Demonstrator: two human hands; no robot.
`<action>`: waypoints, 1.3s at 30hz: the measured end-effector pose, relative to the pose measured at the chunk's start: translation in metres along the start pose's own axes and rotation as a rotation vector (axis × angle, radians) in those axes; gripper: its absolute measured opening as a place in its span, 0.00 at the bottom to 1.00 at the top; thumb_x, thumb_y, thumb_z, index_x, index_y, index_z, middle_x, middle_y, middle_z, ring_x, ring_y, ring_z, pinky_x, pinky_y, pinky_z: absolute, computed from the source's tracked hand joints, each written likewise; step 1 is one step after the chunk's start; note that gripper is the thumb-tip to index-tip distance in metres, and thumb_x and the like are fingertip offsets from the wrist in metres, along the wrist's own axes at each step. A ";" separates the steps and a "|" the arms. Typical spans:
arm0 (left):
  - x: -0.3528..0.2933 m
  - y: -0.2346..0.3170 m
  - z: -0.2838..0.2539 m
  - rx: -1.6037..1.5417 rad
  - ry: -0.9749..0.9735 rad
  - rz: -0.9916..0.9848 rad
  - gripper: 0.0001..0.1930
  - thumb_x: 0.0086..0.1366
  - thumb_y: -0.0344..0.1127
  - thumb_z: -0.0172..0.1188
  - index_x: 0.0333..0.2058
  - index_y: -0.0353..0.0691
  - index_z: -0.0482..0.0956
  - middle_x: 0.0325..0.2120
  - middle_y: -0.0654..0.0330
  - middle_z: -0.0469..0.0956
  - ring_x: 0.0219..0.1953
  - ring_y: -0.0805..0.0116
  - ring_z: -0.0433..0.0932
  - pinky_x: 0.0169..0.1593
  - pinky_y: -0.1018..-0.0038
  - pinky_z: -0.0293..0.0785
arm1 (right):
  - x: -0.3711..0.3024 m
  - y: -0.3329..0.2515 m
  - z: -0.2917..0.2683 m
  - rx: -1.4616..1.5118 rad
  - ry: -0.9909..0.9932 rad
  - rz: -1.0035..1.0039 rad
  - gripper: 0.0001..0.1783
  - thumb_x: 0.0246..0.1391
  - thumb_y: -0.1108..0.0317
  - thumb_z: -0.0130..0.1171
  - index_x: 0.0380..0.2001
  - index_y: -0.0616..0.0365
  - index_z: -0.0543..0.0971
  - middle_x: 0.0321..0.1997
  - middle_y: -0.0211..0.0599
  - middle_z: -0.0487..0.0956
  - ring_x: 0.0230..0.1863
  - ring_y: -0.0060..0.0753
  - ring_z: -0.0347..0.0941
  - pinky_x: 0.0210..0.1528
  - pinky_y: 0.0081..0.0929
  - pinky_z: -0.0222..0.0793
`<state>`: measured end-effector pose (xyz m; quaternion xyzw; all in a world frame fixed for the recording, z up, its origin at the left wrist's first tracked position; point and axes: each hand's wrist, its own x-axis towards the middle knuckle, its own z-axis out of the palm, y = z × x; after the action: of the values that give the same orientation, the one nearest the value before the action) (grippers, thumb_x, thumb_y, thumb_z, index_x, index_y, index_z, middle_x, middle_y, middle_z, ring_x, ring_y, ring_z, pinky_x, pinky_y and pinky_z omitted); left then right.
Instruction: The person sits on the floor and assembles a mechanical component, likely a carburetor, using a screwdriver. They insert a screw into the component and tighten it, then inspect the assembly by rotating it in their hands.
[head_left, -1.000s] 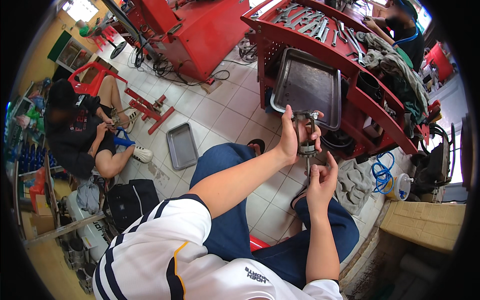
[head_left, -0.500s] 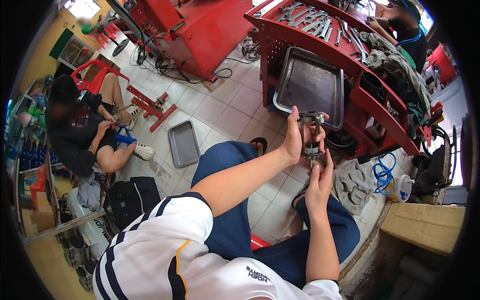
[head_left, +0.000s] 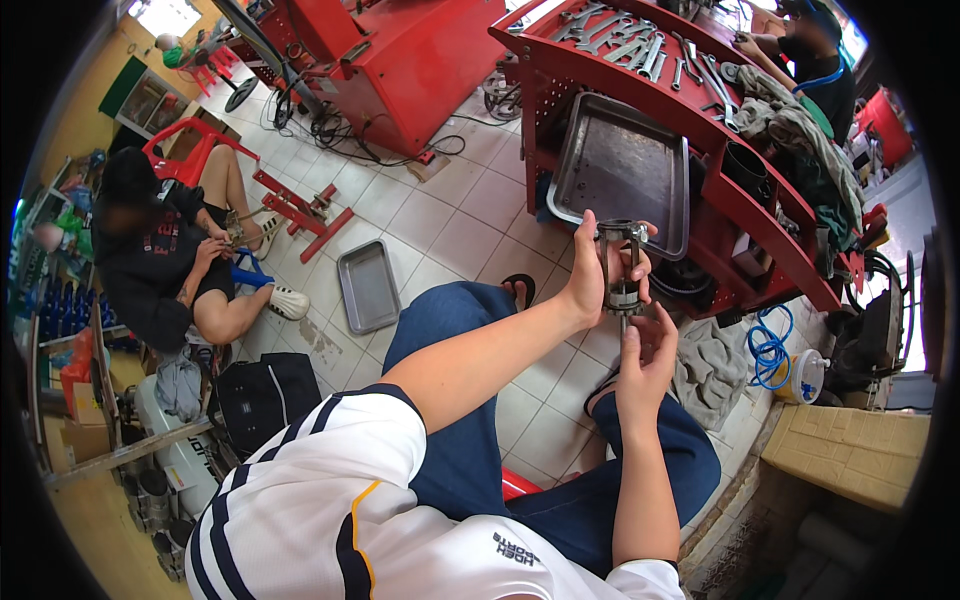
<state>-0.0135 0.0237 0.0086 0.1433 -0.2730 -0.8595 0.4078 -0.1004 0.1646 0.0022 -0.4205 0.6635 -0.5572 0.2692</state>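
Pale floor tiles (head_left: 450, 230) lie under a red cart (head_left: 540, 85) with spanners (head_left: 653, 52) on top. From far off, I see my left hand (head_left: 583, 287) curled round a metal tool (head_left: 624, 298), held up near the big tray (head_left: 620, 160) in my view. My right hand (head_left: 643, 368) is half curled beside the thin rod (head_left: 623, 327) under it; I cannot tell if it grips

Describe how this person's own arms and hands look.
The left hand and right hand are both gloveless, with no watch visible. The left sleeve is short and white, with dark stripes and a dark cuff; the right sleeve, partly in view, is also white.
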 end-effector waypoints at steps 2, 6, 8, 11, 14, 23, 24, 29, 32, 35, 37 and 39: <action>0.000 0.000 -0.001 0.002 -0.006 0.001 0.54 0.61 0.86 0.26 0.57 0.38 0.70 0.20 0.62 0.69 0.24 0.64 0.78 0.37 0.65 0.79 | -0.001 -0.002 0.001 -0.064 -0.022 -0.039 0.31 0.61 0.72 0.66 0.65 0.60 0.68 0.37 0.34 0.82 0.40 0.23 0.77 0.45 0.23 0.72; -0.002 0.000 0.001 0.017 -0.003 0.004 0.54 0.60 0.86 0.27 0.57 0.38 0.70 0.20 0.62 0.69 0.24 0.64 0.78 0.37 0.65 0.79 | -0.003 -0.006 -0.003 -0.130 -0.074 0.032 0.31 0.61 0.72 0.65 0.65 0.60 0.68 0.36 0.35 0.82 0.40 0.23 0.78 0.46 0.23 0.72; -0.003 0.001 0.003 0.053 -0.006 0.016 0.54 0.60 0.87 0.27 0.57 0.38 0.70 0.20 0.62 0.69 0.24 0.64 0.78 0.37 0.65 0.79 | -0.003 -0.005 -0.002 -0.029 -0.090 0.091 0.31 0.61 0.72 0.65 0.66 0.60 0.68 0.36 0.35 0.83 0.40 0.24 0.79 0.47 0.23 0.73; -0.001 0.002 0.003 -0.001 -0.011 -0.007 0.54 0.60 0.87 0.27 0.57 0.39 0.70 0.20 0.63 0.69 0.24 0.64 0.78 0.36 0.65 0.78 | -0.001 0.001 -0.001 0.162 -0.105 0.141 0.31 0.61 0.72 0.65 0.66 0.60 0.68 0.37 0.35 0.83 0.40 0.24 0.79 0.48 0.24 0.73; -0.002 0.000 0.001 -0.031 0.015 -0.024 0.54 0.59 0.87 0.27 0.56 0.39 0.70 0.20 0.63 0.69 0.24 0.64 0.78 0.36 0.66 0.77 | -0.002 -0.002 -0.002 0.109 -0.105 0.126 0.30 0.62 0.72 0.65 0.66 0.60 0.68 0.37 0.35 0.84 0.40 0.24 0.79 0.48 0.24 0.73; 0.000 0.000 -0.001 0.030 -0.001 0.016 0.55 0.59 0.87 0.27 0.56 0.38 0.70 0.20 0.63 0.69 0.24 0.64 0.78 0.36 0.64 0.78 | -0.001 -0.001 -0.006 0.029 -0.074 0.091 0.28 0.61 0.74 0.65 0.63 0.58 0.71 0.38 0.33 0.81 0.36 0.22 0.75 0.44 0.24 0.72; 0.000 0.000 0.000 0.020 0.001 0.011 0.55 0.60 0.87 0.27 0.56 0.38 0.70 0.20 0.63 0.69 0.24 0.64 0.78 0.36 0.64 0.78 | 0.000 0.005 -0.006 0.089 -0.069 0.114 0.28 0.60 0.74 0.66 0.63 0.58 0.71 0.37 0.33 0.81 0.36 0.22 0.75 0.43 0.24 0.72; 0.000 -0.001 0.002 0.015 0.005 -0.008 0.54 0.60 0.86 0.26 0.56 0.38 0.70 0.20 0.63 0.69 0.24 0.64 0.78 0.36 0.64 0.79 | 0.002 0.006 0.000 0.007 -0.029 -0.036 0.26 0.61 0.74 0.64 0.62 0.60 0.72 0.34 0.32 0.80 0.36 0.21 0.76 0.42 0.21 0.71; -0.001 -0.002 0.001 0.039 0.000 -0.001 0.54 0.61 0.86 0.26 0.56 0.38 0.70 0.20 0.63 0.69 0.23 0.64 0.78 0.36 0.64 0.79 | 0.000 0.002 -0.001 -0.092 -0.054 -0.059 0.24 0.63 0.73 0.62 0.62 0.60 0.72 0.35 0.33 0.80 0.36 0.21 0.76 0.43 0.21 0.72; -0.001 -0.002 0.001 0.039 0.002 0.002 0.54 0.61 0.86 0.25 0.56 0.38 0.70 0.20 0.63 0.69 0.23 0.64 0.78 0.36 0.64 0.78 | -0.001 -0.003 -0.004 0.032 -0.077 0.087 0.26 0.62 0.72 0.64 0.62 0.60 0.71 0.37 0.32 0.79 0.38 0.20 0.76 0.44 0.21 0.73; -0.001 -0.002 0.002 0.024 0.001 -0.007 0.54 0.61 0.86 0.26 0.56 0.38 0.70 0.20 0.63 0.69 0.23 0.64 0.78 0.36 0.64 0.78 | 0.001 0.003 -0.006 0.237 -0.108 0.181 0.28 0.61 0.73 0.66 0.62 0.61 0.70 0.37 0.31 0.78 0.39 0.19 0.74 0.43 0.20 0.72; -0.002 -0.002 0.002 0.019 0.000 -0.010 0.54 0.61 0.86 0.26 0.56 0.38 0.70 0.20 0.63 0.69 0.23 0.64 0.78 0.36 0.64 0.78 | 0.004 0.013 -0.003 0.169 -0.054 0.095 0.28 0.60 0.73 0.67 0.62 0.60 0.71 0.35 0.32 0.80 0.36 0.20 0.75 0.43 0.21 0.73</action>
<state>-0.0148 0.0266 0.0095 0.1486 -0.2804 -0.8589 0.4020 -0.1085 0.1632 -0.0088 -0.3793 0.6260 -0.5862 0.3475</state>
